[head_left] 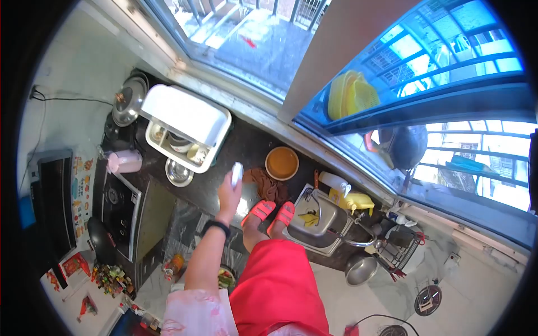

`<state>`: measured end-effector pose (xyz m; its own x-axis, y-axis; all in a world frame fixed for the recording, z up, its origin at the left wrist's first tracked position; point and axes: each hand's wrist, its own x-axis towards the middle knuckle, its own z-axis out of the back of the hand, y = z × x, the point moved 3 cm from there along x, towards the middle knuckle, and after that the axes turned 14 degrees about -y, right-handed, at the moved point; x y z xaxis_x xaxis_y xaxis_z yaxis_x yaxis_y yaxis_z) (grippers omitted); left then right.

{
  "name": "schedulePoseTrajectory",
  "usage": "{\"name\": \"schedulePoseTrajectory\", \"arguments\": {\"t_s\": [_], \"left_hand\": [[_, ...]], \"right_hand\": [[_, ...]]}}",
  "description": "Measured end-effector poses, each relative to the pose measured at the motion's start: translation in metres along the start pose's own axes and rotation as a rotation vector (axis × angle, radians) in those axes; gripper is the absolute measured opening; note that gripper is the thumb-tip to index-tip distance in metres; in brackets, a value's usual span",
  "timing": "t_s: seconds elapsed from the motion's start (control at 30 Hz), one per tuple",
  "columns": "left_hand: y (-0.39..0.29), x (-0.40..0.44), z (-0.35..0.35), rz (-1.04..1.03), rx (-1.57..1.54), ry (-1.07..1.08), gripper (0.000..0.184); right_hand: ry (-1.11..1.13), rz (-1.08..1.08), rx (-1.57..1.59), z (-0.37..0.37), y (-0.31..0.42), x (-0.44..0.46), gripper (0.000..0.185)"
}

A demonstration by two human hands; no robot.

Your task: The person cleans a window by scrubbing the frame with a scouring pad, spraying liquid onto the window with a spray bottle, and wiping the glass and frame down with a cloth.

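Left hand [228, 193]: fingers closed around a small white object [237, 175].
White object: held above the dark counter [245, 137], near a brown cloth [264, 183]; apparently being carried or positioned.
Sandalled feet [261, 210]: planted beside the sink [330, 215]; steady footing seems called for.
Right hand: not shown; state cannot be told.
Hard to make out: object's kind; contents partly hidden by the box lid [185, 115].

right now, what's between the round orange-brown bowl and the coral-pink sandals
a crumpled brown cloth lies on the dark countertop between the bowl and the sandals, as the head view shows
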<state>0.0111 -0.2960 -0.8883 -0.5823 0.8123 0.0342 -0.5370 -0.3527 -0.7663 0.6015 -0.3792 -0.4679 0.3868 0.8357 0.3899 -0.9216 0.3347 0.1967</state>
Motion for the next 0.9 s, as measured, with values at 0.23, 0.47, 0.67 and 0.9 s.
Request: {"name": "schedulePoseTrajectory", "arguments": {"t_s": [0.23, 0.47, 0.67, 0.9], "left_hand": [[-0.244, -0.039, 0.212, -0.563, 0.008, 0.088, 0.029], [-0.451, -0.067, 0.305, -0.846, -0.454, 0.188, 0.023], [-0.559, -0.079, 0.325, -0.927, -0.736, 0.320, 0.030], [-0.655, -0.081, 0.351, -0.878, -0.878, 0.496, 0.029]], "right_hand": [[-0.457, 0.036, 0.217, 0.151, 0.039, 0.138, 0.036], [0.417, -0.401, 0.505, 0.022, 0.101, 0.003, 0.034], [1.351, -1.277, 1.805, -0.005, 0.209, -0.098, 0.055], [0.925, -0.942, 2.084, 0.031, 0.229, -0.047, 0.081]]}}
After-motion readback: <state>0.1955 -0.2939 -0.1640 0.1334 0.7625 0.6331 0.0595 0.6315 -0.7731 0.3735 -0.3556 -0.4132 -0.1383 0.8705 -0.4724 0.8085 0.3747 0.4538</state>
